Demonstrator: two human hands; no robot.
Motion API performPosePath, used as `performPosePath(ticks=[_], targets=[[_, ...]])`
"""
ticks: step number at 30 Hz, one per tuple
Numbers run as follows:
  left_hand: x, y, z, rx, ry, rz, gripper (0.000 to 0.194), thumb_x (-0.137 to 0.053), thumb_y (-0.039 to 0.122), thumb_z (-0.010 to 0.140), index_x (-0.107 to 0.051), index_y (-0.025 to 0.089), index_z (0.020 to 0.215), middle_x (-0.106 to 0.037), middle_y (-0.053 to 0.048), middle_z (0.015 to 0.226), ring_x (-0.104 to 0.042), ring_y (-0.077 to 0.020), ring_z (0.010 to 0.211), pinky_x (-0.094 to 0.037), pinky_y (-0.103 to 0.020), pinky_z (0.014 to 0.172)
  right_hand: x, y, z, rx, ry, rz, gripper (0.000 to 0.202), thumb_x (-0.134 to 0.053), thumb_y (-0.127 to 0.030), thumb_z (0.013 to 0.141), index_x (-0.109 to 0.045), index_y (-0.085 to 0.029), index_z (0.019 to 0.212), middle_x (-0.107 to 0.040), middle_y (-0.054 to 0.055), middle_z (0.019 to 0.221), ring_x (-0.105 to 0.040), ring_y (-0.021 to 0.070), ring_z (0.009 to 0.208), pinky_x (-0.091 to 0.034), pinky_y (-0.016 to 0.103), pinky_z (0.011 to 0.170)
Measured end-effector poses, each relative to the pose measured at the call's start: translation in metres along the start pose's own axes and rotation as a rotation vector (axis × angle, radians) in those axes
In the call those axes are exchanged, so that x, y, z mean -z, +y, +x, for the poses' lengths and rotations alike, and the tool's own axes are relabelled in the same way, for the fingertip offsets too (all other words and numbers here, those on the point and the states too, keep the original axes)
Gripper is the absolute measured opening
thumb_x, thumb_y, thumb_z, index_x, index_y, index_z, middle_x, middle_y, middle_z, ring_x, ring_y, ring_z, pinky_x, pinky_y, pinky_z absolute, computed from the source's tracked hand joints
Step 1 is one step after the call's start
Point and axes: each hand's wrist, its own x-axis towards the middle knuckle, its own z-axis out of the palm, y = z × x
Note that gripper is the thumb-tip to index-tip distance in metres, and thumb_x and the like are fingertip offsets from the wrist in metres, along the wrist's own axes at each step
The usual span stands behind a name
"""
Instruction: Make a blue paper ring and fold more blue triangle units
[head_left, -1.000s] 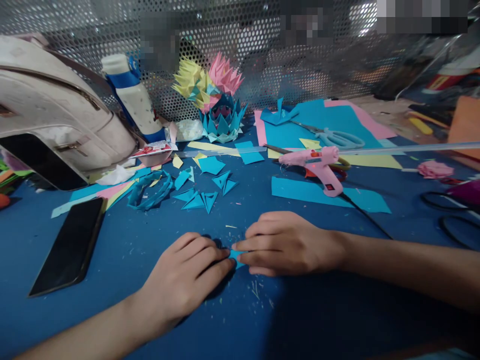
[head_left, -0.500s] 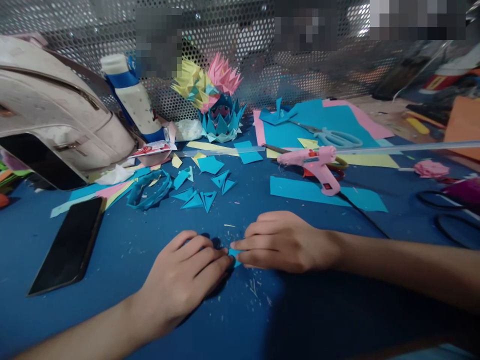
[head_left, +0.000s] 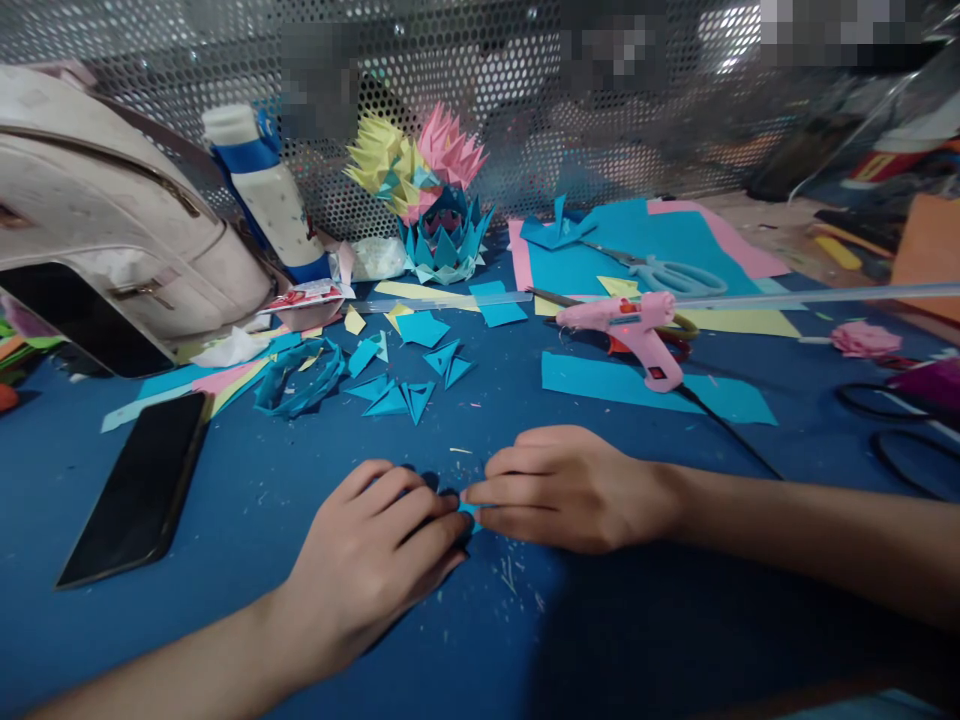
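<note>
A small piece of blue paper (head_left: 470, 512) lies on the blue table, mostly covered by my fingers. My left hand (head_left: 382, 555) presses on its left side with curled fingers. From the right, my right hand (head_left: 566, 490) holds its other side, fingers bent and close together. The fingertips of both hands nearly meet over the paper. Just beyond them are several folded blue paper triangles (head_left: 386, 398) and a ring of crumpled blue paper (head_left: 300, 378). Farther back stands a blue paper lotus (head_left: 444, 240) with yellow and pink spiky paper flowers (head_left: 450, 148) above it.
A pink glue gun (head_left: 637, 330) rests on a blue paper strip (head_left: 724, 398), its cord trailing right. Scissors (head_left: 675, 275) lie on coloured sheets behind. At left are a black phone (head_left: 139, 490), a backpack (head_left: 142, 220) and a bottle (head_left: 274, 200). A perforated metal panel (head_left: 510, 150) rises behind.
My left fingers have shifted slightly over the blue paper, so less of it shows. My right hand stays nearly in place, and the other things are unmoved.
</note>
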Motion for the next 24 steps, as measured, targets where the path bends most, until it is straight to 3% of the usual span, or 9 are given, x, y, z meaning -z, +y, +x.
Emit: performPosePath(ticks=[5, 11, 16, 24], targets=[[0.0003, 0.0008, -0.0002, 0.017, -0.016, -0.018, 0.014, -0.058, 0.02, 0.1, -0.069, 0.016, 0.108, -0.071, -0.002, 0.095, -0.057, -0.0212, 0.086, -0.038, -0.037, 0.079, -0.0008, -0.0004, 0.0007, 0.035, 0.051, -0.022, 0.033, -0.039, -0.015, 0.103, -0.071, -0.022, 0.094, -0.074, 0.001, 0.115, -0.066, 0.0171, 0.102, -0.047, 0.034, 0.066], [-0.0003, 0.0018, 0.0001, 0.018, -0.002, -0.014, 0.014, -0.057, 0.019, 0.101, -0.069, 0.017, 0.107, -0.071, -0.002, 0.094, -0.057, -0.0205, 0.085, -0.038, -0.036, 0.078, 0.0005, 0.0009, 0.0007, 0.04, -0.017, -0.071, 0.036, -0.037, -0.018, 0.105, -0.071, -0.025, 0.095, -0.072, -0.003, 0.118, -0.065, 0.0142, 0.104, -0.049, 0.032, 0.067], [0.0002, 0.0021, 0.0004, 0.018, -0.002, 0.0, 0.014, -0.057, 0.019, 0.101, -0.069, 0.016, 0.105, -0.072, -0.002, 0.094, -0.058, -0.0204, 0.085, -0.038, -0.037, 0.08, 0.0008, 0.0008, 0.001, 0.055, 0.051, -0.113, 0.036, -0.038, -0.017, 0.105, -0.071, -0.024, 0.093, -0.073, -0.004, 0.115, -0.065, 0.0123, 0.101, -0.049, 0.029, 0.066], [-0.0007, 0.0015, -0.0024, -0.023, 0.013, 0.05, 0.014, -0.057, 0.013, 0.099, -0.069, 0.017, 0.103, -0.073, -0.003, 0.098, -0.059, -0.0209, 0.086, -0.038, -0.038, 0.082, 0.0047, 0.0004, 0.0026, 0.055, 0.023, -0.092, 0.038, -0.036, -0.016, 0.105, -0.071, -0.023, 0.092, -0.073, -0.002, 0.114, -0.064, 0.0129, 0.102, -0.049, 0.029, 0.065]])
